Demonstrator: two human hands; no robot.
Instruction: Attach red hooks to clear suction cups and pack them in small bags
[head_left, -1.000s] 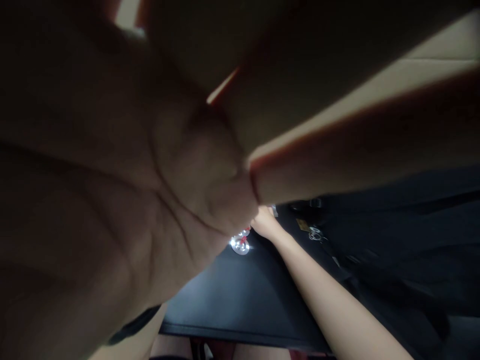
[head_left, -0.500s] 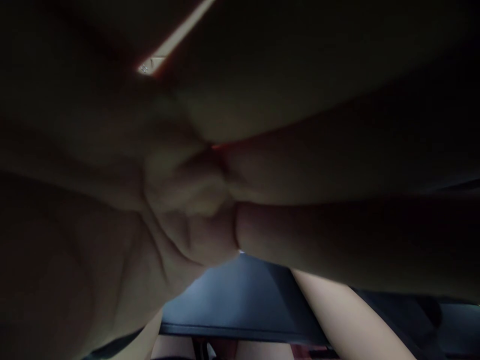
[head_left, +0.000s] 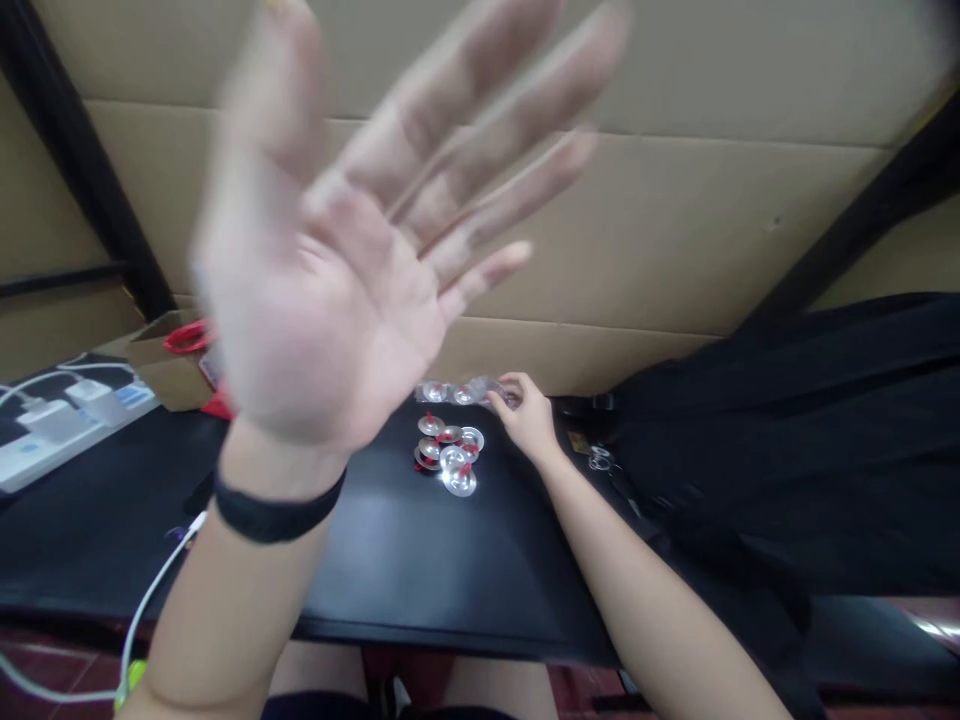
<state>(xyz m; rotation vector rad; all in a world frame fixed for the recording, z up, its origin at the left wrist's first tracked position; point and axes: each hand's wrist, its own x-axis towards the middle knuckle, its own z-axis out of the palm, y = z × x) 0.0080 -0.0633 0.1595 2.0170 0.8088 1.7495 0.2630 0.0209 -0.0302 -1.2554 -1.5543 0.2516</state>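
Observation:
Close to the camera, my left hand (head_left: 352, 260) is raised with its palm showing and its fingers spread, holding nothing. It is slightly blurred, and a black band circles its wrist. At the back of the black table my right hand (head_left: 531, 415) has its fingers closed on the right end of a clear plastic packet (head_left: 484, 387). Small silver finger cymbals (head_left: 437, 393) show in the packet's left part. Just in front lies a cluster of loose finger cymbals (head_left: 457, 458) with red straps, some tilted on others.
A white power strip (head_left: 67, 425) with plugs and cables lies at the left, beside an open cardboard box (head_left: 161, 365) with red items. Black cloth (head_left: 787, 450) is heaped along the right. A cardboard wall (head_left: 637, 230) rises behind the black table (head_left: 435, 580).
My left hand has drawn back from the lens, which it almost covered before. The table, the cymbals and my right hand now show.

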